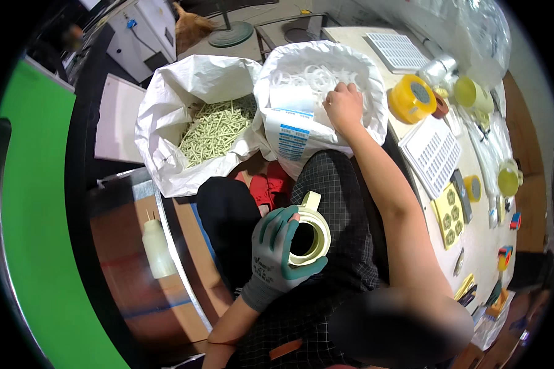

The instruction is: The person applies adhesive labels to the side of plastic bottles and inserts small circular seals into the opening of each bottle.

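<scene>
My left hand (278, 253), in a grey glove with green fingertips, is closed around a pale yellow-green plastic ring-shaped part (319, 241) above my lap. The part has a wide round opening and a stubby tab on its far side. My bare right hand (343, 106) reaches into a white woven sack (375, 92) of translucent white plastic rings (317, 77). Its fingers curl down among the rings, and their tips are hidden, so what they grip does not show. A white sheet with blue-and-white labels (294, 132) hangs over the sack's near rim.
Left of it, another white sack (160, 138) holds pale green stick-like pieces (218, 130). A squeeze bottle (158, 249) stands at the left. The right-hand table (434, 221) bears tape rolls (412, 98), white grid trays (431, 154), a yellow sheet (448, 215) and a yellow-green cup (509, 178).
</scene>
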{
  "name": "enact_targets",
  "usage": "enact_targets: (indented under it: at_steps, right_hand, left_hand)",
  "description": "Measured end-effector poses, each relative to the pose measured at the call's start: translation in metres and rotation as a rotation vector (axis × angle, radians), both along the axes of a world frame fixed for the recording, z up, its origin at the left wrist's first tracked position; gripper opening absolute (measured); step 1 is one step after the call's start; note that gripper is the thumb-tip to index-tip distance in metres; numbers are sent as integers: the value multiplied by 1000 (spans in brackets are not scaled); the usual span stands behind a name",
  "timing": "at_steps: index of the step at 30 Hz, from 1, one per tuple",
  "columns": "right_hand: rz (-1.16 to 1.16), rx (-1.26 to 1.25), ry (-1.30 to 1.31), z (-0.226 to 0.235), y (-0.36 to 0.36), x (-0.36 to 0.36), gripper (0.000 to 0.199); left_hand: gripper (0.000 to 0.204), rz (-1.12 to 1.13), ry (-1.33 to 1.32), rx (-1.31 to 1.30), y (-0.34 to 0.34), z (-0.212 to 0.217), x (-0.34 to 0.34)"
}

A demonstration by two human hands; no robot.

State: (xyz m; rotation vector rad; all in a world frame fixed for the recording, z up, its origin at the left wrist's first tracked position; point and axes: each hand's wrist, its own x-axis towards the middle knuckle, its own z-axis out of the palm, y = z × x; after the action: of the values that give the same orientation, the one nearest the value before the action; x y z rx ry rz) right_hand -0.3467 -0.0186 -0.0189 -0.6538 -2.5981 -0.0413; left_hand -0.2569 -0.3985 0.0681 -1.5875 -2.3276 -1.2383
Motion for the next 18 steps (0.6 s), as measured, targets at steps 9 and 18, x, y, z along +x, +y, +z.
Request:
enact_targets:
  at_steps: [9,18]
  right_hand:
    - [625,-864,59,119,-114,150,17]
    - [1090,-188,306,73,-155,147,44]
  left_hand:
    - [111,28,184,36,27,-14,-12]
    - [39,-72,137,-78,8,-33,-40]
